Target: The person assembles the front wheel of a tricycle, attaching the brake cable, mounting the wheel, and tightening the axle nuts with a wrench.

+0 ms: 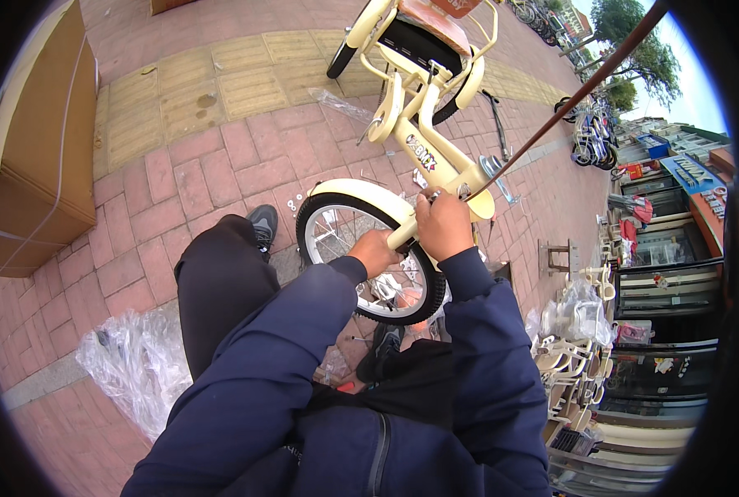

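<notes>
A cream-coloured small bicycle (426, 141) lies upside down on the brick pavement, its black-tyred front wheel (346, 228) nearest me under a cream mudguard. My left hand (376, 251) grips the cream fork leg beside the wheel. My right hand (444, 224) is closed around the top of the fork near the head tube, where a small metal part shows at my fingers. Both arms wear dark blue sleeves. The orange seat (437, 16) is at the far end.
A large cardboard box (34, 157) stands at the left. Clear plastic wrapping (133, 364) lies by my left leg. Small washers (295, 201) and tools lie on the bricks. Cream bicycle parts in bags (576, 331) are stacked at the right. A dark pole (576, 91) slants across.
</notes>
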Motion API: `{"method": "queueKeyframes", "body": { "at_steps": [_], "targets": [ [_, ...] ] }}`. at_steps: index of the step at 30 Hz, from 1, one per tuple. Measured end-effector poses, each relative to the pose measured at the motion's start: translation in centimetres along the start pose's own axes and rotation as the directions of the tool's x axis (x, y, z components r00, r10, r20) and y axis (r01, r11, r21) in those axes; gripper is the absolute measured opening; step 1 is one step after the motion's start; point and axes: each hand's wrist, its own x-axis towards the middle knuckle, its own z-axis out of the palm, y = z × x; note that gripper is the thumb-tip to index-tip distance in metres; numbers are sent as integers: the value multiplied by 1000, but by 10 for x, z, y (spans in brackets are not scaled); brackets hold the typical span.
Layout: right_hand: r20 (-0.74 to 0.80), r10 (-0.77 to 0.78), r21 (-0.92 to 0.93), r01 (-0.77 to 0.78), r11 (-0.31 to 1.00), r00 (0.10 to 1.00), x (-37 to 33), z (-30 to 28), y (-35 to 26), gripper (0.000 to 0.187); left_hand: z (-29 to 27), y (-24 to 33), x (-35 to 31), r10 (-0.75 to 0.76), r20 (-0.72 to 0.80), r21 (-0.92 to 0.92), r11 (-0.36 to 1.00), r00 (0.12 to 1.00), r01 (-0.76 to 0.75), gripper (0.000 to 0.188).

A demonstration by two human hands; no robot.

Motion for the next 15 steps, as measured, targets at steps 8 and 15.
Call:
{"method": "queueKeyframes", "body": {
  "at_steps": [8,15],
  "targets": [
    [-50,-185,-81,181,980,981,-43,27,-23,23,3,-4,-3,53,-142,113,993,988,-37,36],
    [5,29,-33,-28,999,1000,9,-2,0,19,1,-5,2,5,-20,47,999,1000,-4,29]
  ]
}}
